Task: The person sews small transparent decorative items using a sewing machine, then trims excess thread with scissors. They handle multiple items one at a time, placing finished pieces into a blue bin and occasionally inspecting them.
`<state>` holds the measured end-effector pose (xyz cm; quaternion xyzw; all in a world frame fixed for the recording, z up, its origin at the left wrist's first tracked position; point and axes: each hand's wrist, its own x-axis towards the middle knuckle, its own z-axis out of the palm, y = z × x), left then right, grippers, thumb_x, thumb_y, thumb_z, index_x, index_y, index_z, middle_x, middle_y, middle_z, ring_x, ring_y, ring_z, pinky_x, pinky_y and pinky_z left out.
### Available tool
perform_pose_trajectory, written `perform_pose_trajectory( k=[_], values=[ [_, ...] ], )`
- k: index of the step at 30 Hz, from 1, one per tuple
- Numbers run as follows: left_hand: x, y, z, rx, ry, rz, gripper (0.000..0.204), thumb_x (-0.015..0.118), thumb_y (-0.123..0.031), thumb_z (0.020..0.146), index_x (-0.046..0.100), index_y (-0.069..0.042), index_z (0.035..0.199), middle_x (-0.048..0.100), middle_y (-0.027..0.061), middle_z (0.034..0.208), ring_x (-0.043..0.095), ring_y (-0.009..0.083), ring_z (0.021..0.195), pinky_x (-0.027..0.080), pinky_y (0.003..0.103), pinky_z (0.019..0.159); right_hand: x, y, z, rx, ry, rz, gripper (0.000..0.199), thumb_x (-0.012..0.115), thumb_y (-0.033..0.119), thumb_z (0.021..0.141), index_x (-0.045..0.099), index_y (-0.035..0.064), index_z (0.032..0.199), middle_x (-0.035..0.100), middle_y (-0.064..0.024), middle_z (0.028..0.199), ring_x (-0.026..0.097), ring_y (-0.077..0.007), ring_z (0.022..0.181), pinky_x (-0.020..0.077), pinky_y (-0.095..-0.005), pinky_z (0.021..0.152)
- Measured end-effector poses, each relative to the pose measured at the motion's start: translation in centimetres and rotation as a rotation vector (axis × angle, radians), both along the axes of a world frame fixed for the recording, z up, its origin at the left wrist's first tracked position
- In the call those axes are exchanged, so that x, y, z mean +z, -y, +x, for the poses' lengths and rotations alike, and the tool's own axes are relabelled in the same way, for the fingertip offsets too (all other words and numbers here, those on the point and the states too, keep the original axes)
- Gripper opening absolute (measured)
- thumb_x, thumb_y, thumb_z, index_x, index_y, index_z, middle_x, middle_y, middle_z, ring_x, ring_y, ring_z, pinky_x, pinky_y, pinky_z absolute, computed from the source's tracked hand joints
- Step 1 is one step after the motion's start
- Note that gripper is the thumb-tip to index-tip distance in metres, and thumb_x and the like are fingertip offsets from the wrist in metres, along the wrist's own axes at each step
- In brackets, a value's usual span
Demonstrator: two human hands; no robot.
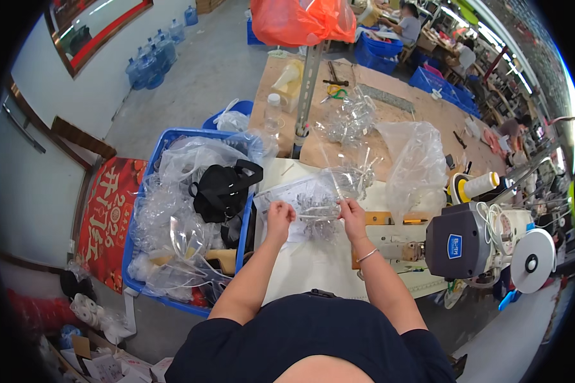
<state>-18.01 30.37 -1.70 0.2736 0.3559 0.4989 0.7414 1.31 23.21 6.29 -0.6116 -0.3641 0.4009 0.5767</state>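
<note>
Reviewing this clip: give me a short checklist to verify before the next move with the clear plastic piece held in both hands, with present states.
1. Left hand grips the clear plastic piece: ok, fingers pinch its left end.
2. Right hand grips it: ok, fingers pinch its right end.
3. Piece held above the white worktop, apart from it: cannot tell.
4. Sewing machine apart from both hands: ok, it stands to the right.
5. Blue crate within reach: ok, just left of the left forearm.
6. Piece's exact shape: cannot tell, too transparent.
</note>
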Motion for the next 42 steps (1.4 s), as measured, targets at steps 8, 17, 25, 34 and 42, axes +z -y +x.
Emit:
perform_pose_trajectory(
  k=[8,17,25,34,42],
  values=[
    [5.3,3.4,1.3,-0.305,-0.973,1.090,0.017,0.067,-0.016,0.081,0.059,-0.005,0.092,0.056,0.0122,0.086,0.056,0.0299,0.077,0.046,0.037,0.064,0.9,0.1,-0.2,0.066,-0.077,0.021,0.019,0.055,0.020,0.094,0.065,0.0031,0.094,0.054,0.0028,0.069,0.045,-0.0050,0.057,0.0388,-0.0200,0.053],
    [4.2,2.7,-0.4,-0.348,-1.021,1.004,0.014,0.061,-0.017,0.083,0.058,-0.004,0.080,0.058,0.0141,0.075,0.059,0.0350,0.076,0.048,0.043,0.068,-0.3,-0.1,1.8,-0.064,0.169,-0.039,0.019,0.058,0.019,0.093,0.066,0.0022,0.096,0.050,0.0029,0.065,0.044,-0.0056,0.053,0.0382,-0.0217,0.049],
    [7.2,4.7,2.3,-0.213,-0.980,1.110,0.009,0.068,-0.015,0.078,0.069,-0.007,0.082,0.067,0.0102,0.077,0.063,0.0289,0.072,0.049,0.036,0.065,3.8,-1.0,0.5,0.184,-0.066,0.029,0.022,0.054,0.019,0.095,0.063,0.0003,0.101,0.048,0.0021,0.064,0.048,-0.0061,0.056,0.0428,-0.0216,0.053],
    [4.7,5.0,1.6,-0.186,-0.857,0.848,0.009,0.070,-0.012,0.078,0.067,-0.003,0.077,0.064,0.0112,0.073,0.061,0.0261,0.067,0.046,0.033,0.061,4.9,12.8,1.2,-0.141,0.575,0.035,0.015,0.059,0.006,0.087,0.065,0.0012,0.100,0.064,-0.0066,0.076,0.063,-0.0141,0.075,0.0495,-0.0273,0.070],
    [5.2,5.9,2.1,-0.253,-0.888,0.858,0.010,0.068,-0.015,0.078,0.067,-0.005,0.078,0.064,0.0107,0.075,0.060,0.0274,0.066,0.047,0.034,0.062,-10.0,31.4,18.4,-0.494,1.180,-0.431,0.032,0.049,-0.006,0.075,0.058,-0.0025,0.105,0.059,-0.0229,0.106,0.052,-0.0429,0.100,0.0425,-0.0468,0.085]
  ],
)
